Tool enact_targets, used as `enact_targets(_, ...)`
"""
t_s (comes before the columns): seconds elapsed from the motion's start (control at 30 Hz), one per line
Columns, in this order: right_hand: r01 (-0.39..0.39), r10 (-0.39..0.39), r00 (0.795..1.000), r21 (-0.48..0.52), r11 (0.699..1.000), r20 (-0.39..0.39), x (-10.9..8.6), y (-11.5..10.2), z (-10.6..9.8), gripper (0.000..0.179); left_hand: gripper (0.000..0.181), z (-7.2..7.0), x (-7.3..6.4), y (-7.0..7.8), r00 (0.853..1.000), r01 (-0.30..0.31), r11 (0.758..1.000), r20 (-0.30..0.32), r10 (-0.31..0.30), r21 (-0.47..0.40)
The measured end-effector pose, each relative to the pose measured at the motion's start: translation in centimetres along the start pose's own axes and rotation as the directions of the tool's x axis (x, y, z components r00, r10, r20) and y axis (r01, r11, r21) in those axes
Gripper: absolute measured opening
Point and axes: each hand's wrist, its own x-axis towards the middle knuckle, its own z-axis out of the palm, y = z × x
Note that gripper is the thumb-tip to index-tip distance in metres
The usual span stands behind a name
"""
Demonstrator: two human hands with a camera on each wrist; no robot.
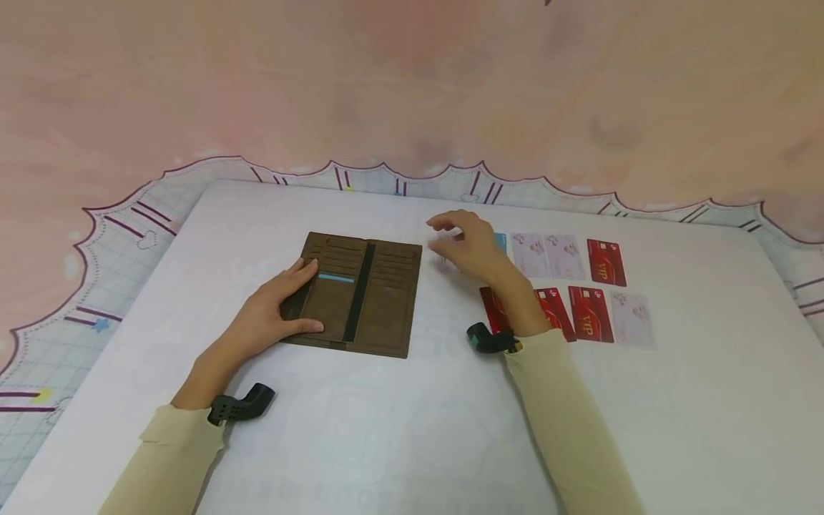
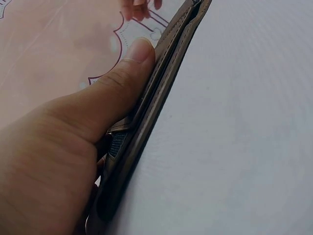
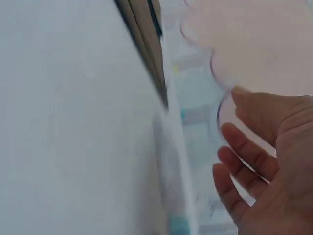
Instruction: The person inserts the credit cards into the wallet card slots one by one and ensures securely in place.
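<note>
A brown wallet (image 1: 389, 315) lies spread flat on the white table, with rows of card slots and a dark strap down its middle. The blue edge of a card (image 1: 336, 278) shows in a slot of its left panel. My left hand (image 1: 277, 300) rests on that panel's left side, thumb and forefinger spread over it; the thumb (image 2: 110, 90) lies straight along the leather. To the right of the wallet, my right hand (image 1: 473, 247) hovers with loosely bent fingers, thumb and fingertips apart. Nothing shows between its fingers (image 3: 247, 147). A pale card beneath it is mostly hidden.
Right of the wallet, cards lie in two rows. The back row has a blue card (image 1: 501, 242), pale flowered cards (image 1: 529, 255) and a red VIP card (image 1: 606, 262). Several red cards (image 1: 591, 315) and another pale card (image 1: 632, 320) form the front row, partly behind my right wrist.
</note>
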Motion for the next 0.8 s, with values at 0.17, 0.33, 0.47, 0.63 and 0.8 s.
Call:
enact_targets(0.17,-0.104,0.104,0.995,-0.019,0.994,0.009,-0.7,2.3,-1.7,0.046,0.098,0.2,-0.2,-0.5,1.0,-0.015,1.0,-0.01,0.015,0.002)
enact_targets(0.33,-0.171,0.172,0.985,-0.03,0.985,0.028,-0.9,3.5,-2.2,0.053,0.099,0.1,-0.1,-0.6,1.0,-0.019,1.0,-0.017,0.019,0.001)
enact_targets(0.47,-0.205,0.207,0.978,-0.049,0.978,0.039,-1.0,4.1,-2.3,0.057,0.098,0.0,-0.1,-0.4,1.0,-0.01,1.0,-0.017,0.01,0.002)
enact_targets(0.63,-0.237,0.239,0.97,-0.047,0.97,0.053,-1.2,4.4,-2.1,0.062,0.097,-0.1,0.0,-0.2,1.0,0.005,1.0,-0.011,-0.005,0.005)
enact_targets(0.8,-0.234,0.238,0.969,-0.068,0.97,0.065,-1.1,4.8,-1.7,0.066,0.097,-0.1,0.0,0.1,1.0,0.01,1.0,-0.003,-0.01,0.004)
